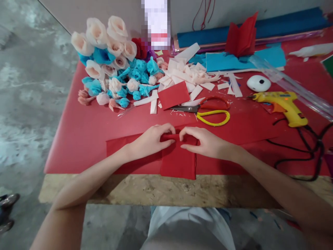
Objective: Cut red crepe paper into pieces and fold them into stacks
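A folded red crepe paper piece [178,161] lies near the table's front edge, its lower end hanging slightly over the wooden rim. My left hand [153,139] has its curled fingers and thumb on the fold's upper left part. Facing it, my right hand [205,141] grips the upper right part of the same fold, fingers bent behind and thumb in front. Under my left hand a flat red strip [122,144] stretches to the left. Just beyond both hands lie scissors [205,111] with one red and one yellow handle, blades against a red paper rectangle [174,95].
Paper flowers [114,66] in cream and blue crowd the back left. Pale paper scraps [182,71] lie mid-table. A yellow glue gun [283,104] with a black cord, a white egg-shaped object [258,83] and clear plastic wrap [293,85] are on the right. Blue paper [234,62] lies behind.
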Demonstrator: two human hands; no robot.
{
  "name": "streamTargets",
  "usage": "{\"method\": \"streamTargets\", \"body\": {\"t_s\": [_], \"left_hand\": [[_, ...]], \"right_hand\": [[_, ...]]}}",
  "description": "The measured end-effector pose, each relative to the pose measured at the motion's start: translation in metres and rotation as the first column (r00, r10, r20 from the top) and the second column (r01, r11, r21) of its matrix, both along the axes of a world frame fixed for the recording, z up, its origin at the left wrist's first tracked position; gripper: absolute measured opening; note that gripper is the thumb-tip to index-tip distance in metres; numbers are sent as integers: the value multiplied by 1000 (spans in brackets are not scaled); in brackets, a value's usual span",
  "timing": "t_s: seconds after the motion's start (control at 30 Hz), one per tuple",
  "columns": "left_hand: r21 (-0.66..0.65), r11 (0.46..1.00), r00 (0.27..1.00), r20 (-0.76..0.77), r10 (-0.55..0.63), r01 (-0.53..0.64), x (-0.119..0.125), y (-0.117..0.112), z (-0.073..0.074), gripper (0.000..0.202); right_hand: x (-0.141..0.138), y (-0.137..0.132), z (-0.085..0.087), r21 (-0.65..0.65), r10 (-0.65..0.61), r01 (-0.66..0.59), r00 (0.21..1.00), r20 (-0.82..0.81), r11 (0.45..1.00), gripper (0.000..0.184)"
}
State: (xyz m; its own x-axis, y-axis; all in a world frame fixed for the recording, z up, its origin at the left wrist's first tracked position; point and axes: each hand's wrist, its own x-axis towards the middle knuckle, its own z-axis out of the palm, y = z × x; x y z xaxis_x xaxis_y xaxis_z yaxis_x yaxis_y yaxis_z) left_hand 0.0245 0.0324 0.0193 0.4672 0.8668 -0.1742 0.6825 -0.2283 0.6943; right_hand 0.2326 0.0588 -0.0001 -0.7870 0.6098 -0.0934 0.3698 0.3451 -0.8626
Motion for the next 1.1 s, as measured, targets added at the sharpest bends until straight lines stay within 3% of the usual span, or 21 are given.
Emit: {"method": "streamTargets", "body": {"t_s": [0.13,0.3,0.4,0.53,0.7,0.87,1.0,1.1], "left_hand": [[-51,999,992,125,-6,12,-1,-2,7,9],[-24,994,988,112,-106,110,-10,-1,16,8],[-14,990,983,118,-140,143,-13,-1,20,8],[-14,978,964,172,-204,209,-10,-2,23,8],[41,988,963,222,-153,148,-9,-2,28,8],[62,913,882,240,-406,404,-6,-4,29,14],[171,858,855,117,-505,484,0,-6,29,23],[110,847,843,96,-530,520,-8,0,37,27]], "right_hand": [[2,6,13,-32,134,-135,990,-37,990,18],[23,21,32,-31,298,-297,952,62,954,19],[33,27,40,-7,236,-236,969,72,972,18],[29,27,43,61,104,-101,993,-57,993,16],[19,15,42,103,169,-165,985,-41,981,22],[7,-1,37,187,164,-137,976,-140,973,24],[-1,-9,35,185,176,-148,974,-145,971,23],[4,-7,41,223,156,-124,979,-132,967,25]]}}
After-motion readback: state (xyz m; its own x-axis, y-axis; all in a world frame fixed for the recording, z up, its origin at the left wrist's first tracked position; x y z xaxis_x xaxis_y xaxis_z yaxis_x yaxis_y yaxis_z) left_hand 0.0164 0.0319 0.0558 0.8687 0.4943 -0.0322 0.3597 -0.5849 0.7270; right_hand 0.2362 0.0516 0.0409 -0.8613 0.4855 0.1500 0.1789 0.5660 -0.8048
